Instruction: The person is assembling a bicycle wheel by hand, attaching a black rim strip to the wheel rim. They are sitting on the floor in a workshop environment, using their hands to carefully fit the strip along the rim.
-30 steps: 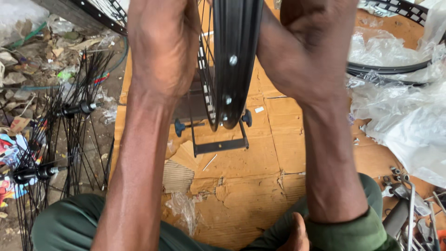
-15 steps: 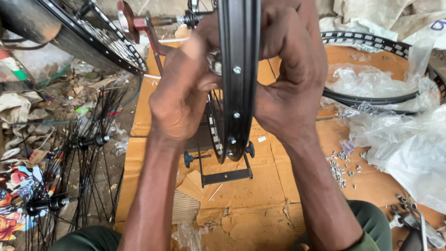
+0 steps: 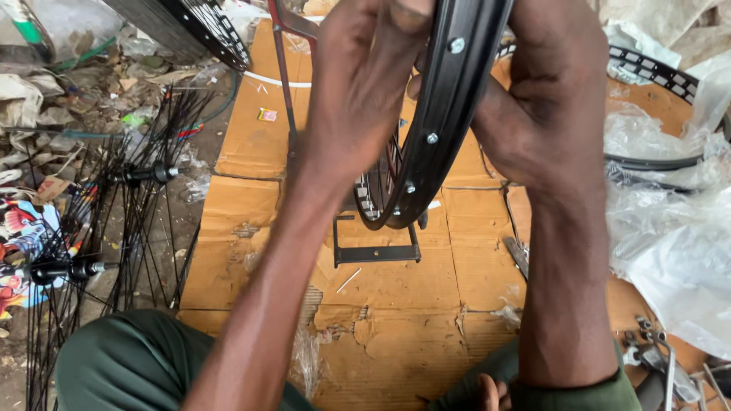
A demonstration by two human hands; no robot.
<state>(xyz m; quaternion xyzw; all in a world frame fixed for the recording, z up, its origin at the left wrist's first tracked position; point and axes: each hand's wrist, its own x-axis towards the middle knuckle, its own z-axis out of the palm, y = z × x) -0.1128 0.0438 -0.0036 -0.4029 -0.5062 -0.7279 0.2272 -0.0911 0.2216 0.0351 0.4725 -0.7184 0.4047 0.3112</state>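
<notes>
Nearest us, both forearms rise from green-trousered knees to one glossy black metal wheel rim (image 3: 449, 114), studded with three silver nipples, standing edge-on above the black truing stand base (image 3: 377, 247) on flattened brown cardboard (image 3: 411, 304). Our left hand (image 3: 365, 99) and right hand (image 3: 548, 106) flank the rim, fingers curled against it, fingertips cut off at the top. Left of the rim lie two black hubs bristling with loose spokes (image 3: 114, 205), with another spoked wheel (image 3: 190, 27) beyond.

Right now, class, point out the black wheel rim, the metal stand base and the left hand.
black wheel rim (image 3: 449, 114), head view, outer wall.
metal stand base (image 3: 377, 253), head view, front bar.
left hand (image 3: 365, 84), head view, back.
</notes>
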